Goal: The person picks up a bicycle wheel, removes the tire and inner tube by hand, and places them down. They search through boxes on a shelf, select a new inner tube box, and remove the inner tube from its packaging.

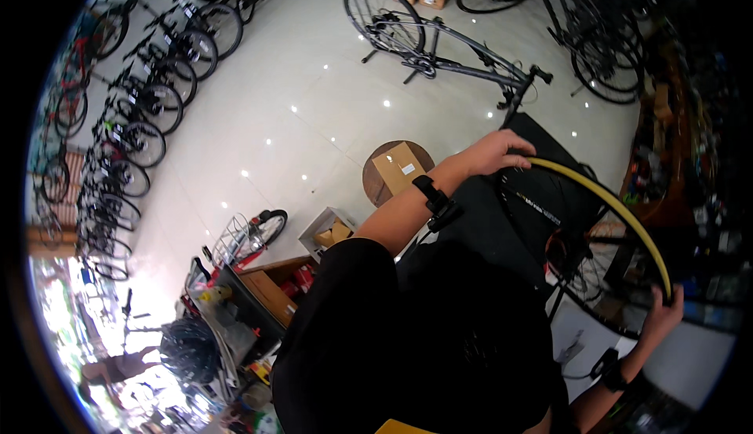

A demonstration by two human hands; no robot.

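Note:
My left hand (503,152) is closed on the upper left part of a black bicycle tyre (622,208) with a yellow band along its arc. At the lower right of the same arc, my right hand (663,314) grips it between thumb and fingers. The tyre is held up over a black work surface (486,214), tilted toward the right. Its lower part is dark and hard to tell from the things behind. A spoked wheel (584,273) shows beneath the arc. Black bands with small devices circle both my wrists.
A round brown stool (376,191) carries a flat cardboard piece (400,169). Beyond the work surface stands a grey bicycle frame (463,63) with its rear wheel on. Rows of bicycles (149,112) line the left. Tool shelves (667,144) are at the right, open boxes (329,230) at lower left.

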